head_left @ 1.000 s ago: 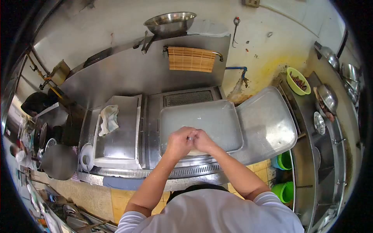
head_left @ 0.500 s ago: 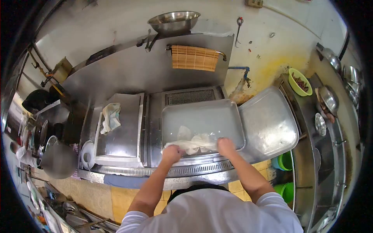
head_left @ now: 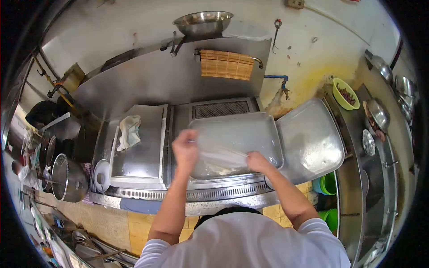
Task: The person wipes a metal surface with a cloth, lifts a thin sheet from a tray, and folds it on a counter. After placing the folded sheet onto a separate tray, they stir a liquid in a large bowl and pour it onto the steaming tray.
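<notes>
Left hand (head_left: pixel 185 149) and right hand (head_left: pixel 258 161) were held apart, each closed on one end of a thin translucent sheet (head_left: pixel 221 156) stretched between them just above the steel tray (head_left: pixel 241 127). The left end was lifted higher. The tray held a pale, wet-looking mass (head_left: pixel 219 169) near its front edge; what it was could not be told. A flat lid (head_left: pixel 310 138) lay tilted against the tray's right side. A green bowl (head_left: pixel 345 93) further right held dark reddish pieces. A steel bowl (head_left: pixel 203 22) sat on the shelf above, contents hidden. A white cloth (head_left: pixel 129 131) lay on the covered box to the left.
</notes>
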The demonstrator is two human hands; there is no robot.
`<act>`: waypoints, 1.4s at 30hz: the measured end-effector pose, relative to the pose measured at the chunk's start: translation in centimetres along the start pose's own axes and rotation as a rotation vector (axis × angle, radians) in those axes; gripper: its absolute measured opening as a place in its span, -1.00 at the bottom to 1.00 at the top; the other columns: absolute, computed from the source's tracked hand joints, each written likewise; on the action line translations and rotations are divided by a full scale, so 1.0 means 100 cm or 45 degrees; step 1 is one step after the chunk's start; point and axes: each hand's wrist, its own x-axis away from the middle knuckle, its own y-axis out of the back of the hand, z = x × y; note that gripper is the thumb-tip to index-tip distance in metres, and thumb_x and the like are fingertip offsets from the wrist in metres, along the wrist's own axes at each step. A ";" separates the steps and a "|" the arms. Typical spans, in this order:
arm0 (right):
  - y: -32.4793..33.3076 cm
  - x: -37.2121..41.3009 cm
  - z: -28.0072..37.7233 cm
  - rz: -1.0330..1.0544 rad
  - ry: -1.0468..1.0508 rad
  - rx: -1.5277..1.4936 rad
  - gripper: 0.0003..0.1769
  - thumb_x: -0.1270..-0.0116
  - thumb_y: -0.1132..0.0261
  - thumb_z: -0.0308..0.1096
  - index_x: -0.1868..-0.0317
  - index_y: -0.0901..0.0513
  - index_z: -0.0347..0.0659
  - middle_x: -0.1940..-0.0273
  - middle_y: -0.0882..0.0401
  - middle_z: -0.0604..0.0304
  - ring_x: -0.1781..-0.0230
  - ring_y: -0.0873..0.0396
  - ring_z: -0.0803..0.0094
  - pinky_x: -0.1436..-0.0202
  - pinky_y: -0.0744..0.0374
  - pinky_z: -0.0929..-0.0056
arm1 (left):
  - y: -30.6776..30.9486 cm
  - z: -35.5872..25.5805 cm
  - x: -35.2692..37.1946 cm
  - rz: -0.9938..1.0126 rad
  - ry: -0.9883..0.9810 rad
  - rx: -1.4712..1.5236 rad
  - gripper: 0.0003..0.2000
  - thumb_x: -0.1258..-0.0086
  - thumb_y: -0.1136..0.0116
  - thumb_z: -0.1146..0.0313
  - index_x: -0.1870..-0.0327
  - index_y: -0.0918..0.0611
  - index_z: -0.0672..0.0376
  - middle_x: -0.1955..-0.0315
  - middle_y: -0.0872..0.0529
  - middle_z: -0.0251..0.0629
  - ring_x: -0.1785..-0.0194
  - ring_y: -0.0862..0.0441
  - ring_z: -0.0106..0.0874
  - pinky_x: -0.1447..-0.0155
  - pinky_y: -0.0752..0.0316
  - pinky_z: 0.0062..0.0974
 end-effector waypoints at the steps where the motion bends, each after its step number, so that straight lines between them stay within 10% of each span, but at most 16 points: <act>1: -0.003 0.007 -0.028 0.035 -0.037 0.167 -0.66 -0.35 -0.09 -0.34 0.13 -0.74 -0.35 0.21 -0.72 -0.27 0.14 -0.71 -0.17 -0.03 -0.64 0.03 | 0.012 0.025 -0.002 -0.100 0.172 0.065 -0.82 -0.33 -0.11 0.60 0.12 -0.71 0.31 0.32 -0.80 -0.07 0.18 -0.79 -0.26 -0.04 -0.65 -0.38; 6: 0.044 0.019 -0.031 -0.019 -0.201 -0.303 -0.71 -0.36 -0.21 -0.28 0.20 -0.74 -0.35 0.33 -0.74 -0.08 0.29 -0.71 0.15 0.10 -0.62 0.20 | 0.052 0.115 0.035 0.123 0.718 -0.632 -0.83 -0.41 -0.33 0.38 0.12 -0.71 0.30 0.18 -0.83 -0.06 0.06 -0.80 -0.16 -0.11 -0.63 -0.29; 9: 0.092 0.005 0.039 -0.073 -0.089 -0.432 -0.72 -0.35 -0.39 -0.23 0.27 -0.74 -0.34 0.41 -0.72 0.10 0.37 -0.63 0.43 0.21 -0.56 0.40 | 0.024 0.119 0.053 0.378 0.472 -0.450 -0.71 -0.42 -0.38 0.22 0.09 -0.70 0.30 0.12 -0.82 -0.06 0.04 -0.78 -0.13 -0.13 -0.63 -0.28; 11: 0.128 -0.005 0.092 0.094 -0.124 -0.473 -0.76 -0.33 -0.44 -0.26 0.24 -0.75 -0.31 0.38 -0.73 0.17 0.33 -0.63 0.48 0.18 -0.56 0.45 | -0.015 0.078 0.049 0.379 -0.051 -0.492 -0.65 -0.40 -0.39 0.17 0.02 -0.70 0.29 0.11 -0.82 -0.08 0.05 -0.78 -0.11 -0.14 -0.63 -0.27; 16: 0.152 -0.030 0.140 -0.040 0.204 -1.084 -0.82 -0.29 -0.42 -0.37 0.18 -0.76 -0.31 0.33 -0.72 0.22 0.25 -0.63 0.50 0.13 -0.59 0.43 | -0.042 -0.061 -0.004 0.979 0.172 -0.135 -0.75 -0.49 -0.31 0.29 0.00 -0.72 0.28 0.29 -0.78 -0.05 0.05 -0.77 -0.28 -0.09 -0.60 -0.33; 18: 0.176 -0.023 0.175 -0.056 0.227 -1.579 -0.85 -0.29 -0.39 -0.48 0.13 -0.74 -0.27 0.27 -0.70 0.32 0.20 -0.59 0.56 0.05 -0.57 0.52 | -0.043 -0.084 -0.018 0.781 0.070 -0.034 -0.80 -0.50 -0.27 0.34 0.01 -0.73 0.27 0.29 -0.78 -0.02 0.08 -0.78 -0.28 -0.05 -0.61 -0.32; 24: 0.121 -0.028 0.157 -0.091 -0.158 -0.928 -0.75 -0.24 -0.21 -0.45 0.18 -0.73 -0.42 0.38 -0.72 0.16 0.28 -0.62 0.43 0.14 -0.58 0.31 | -0.032 -0.120 -0.040 0.488 -0.210 -0.145 -0.72 -0.26 -0.19 0.60 0.02 -0.77 0.22 0.13 -0.81 0.00 0.04 -0.81 -0.20 -0.09 -0.65 -0.33; 30: 0.050 -0.009 -0.011 -0.262 -0.396 -0.346 -0.70 -0.23 -0.24 -0.43 0.07 -0.76 -0.35 0.21 -0.77 -0.19 0.15 -0.75 0.03 0.00 -0.63 0.13 | 0.000 -0.108 -0.050 0.238 -0.030 -0.130 -0.66 -0.19 -0.12 0.70 0.06 -0.78 0.22 0.21 -0.82 -0.02 0.08 -0.82 -0.23 -0.02 -0.65 -0.37; 33: 0.063 -0.021 -0.017 -0.106 -0.275 -0.366 -0.62 -0.22 -0.31 -0.52 -0.06 -0.73 -0.39 0.19 -0.80 -0.03 0.26 -0.70 0.26 0.09 -0.62 0.22 | -0.014 -0.096 -0.043 0.319 -0.057 -0.169 -0.80 -0.30 -0.28 0.54 0.08 -0.80 0.17 0.23 -0.83 -0.03 0.12 -0.82 -0.24 0.02 -0.65 -0.37; 37: 0.128 -0.025 0.146 -0.398 0.039 -1.113 -0.70 -0.24 -0.27 -0.55 0.01 -0.72 -0.40 0.33 -0.73 0.09 0.30 -0.63 0.35 0.11 -0.60 0.25 | -0.049 -0.108 -0.028 0.473 -0.232 -0.250 -0.84 -0.34 -0.29 0.49 0.12 -0.82 0.18 0.20 -0.84 -0.03 0.13 -0.83 -0.27 0.00 -0.65 -0.41; 42: 0.088 -0.030 0.086 -0.227 -0.134 -0.563 -0.73 -0.30 -0.19 -0.42 0.11 -0.67 -0.44 0.33 -0.68 -0.18 0.31 -0.63 0.11 0.13 -0.57 0.15 | -0.013 -0.118 -0.052 0.383 -0.190 -0.269 -0.80 -0.27 -0.31 0.52 0.11 -0.82 0.13 0.20 -0.84 -0.10 0.12 -0.82 -0.18 0.01 -0.67 -0.31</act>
